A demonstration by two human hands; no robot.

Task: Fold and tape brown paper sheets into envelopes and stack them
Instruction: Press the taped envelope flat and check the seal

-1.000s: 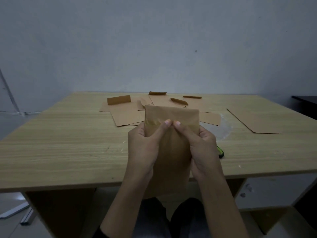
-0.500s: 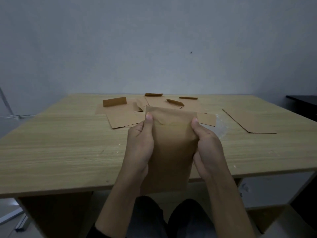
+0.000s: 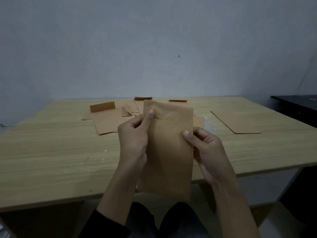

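Stretching across most of what I can see from here is the pale wood-grain surface (image 3: 51,152), with a bare grey wall (image 3: 154,48) behind it. At its far middle lies a loose spread of brown paper pieces (image 3: 109,122), some flat, some with flaps standing up, overlapping rather than squared into a stack. Off to the right, apart from them, a single flat sheet (image 3: 236,122) lies by itself. Nearer, above the near edge of the surface and over the person's lap, the brown paper envelope (image 3: 168,160) is held upright, its folded flap at the top facing the person. Both hands are clamped on it. The left hand (image 3: 133,140) pinches the upper left edge with the thumb in front. The right hand (image 3: 207,148) grips the right edge lower down, thumb on the front face. The left thumb (image 3: 151,114) presses at the left end of the flap line, where a pale strip of tape (image 3: 173,117) seems to run across. The light is dim and I cannot tell how well it is stuck.

The step looks to be sealing the flap. To do it well, I'd say the right hand should hold the envelope taut and flat while the left thumb rubs along the tape from end to end, pressing firmly so no bubble or lifted corner remains. A small ridge shows beside the thumb, so that spot wants firm smoothing.
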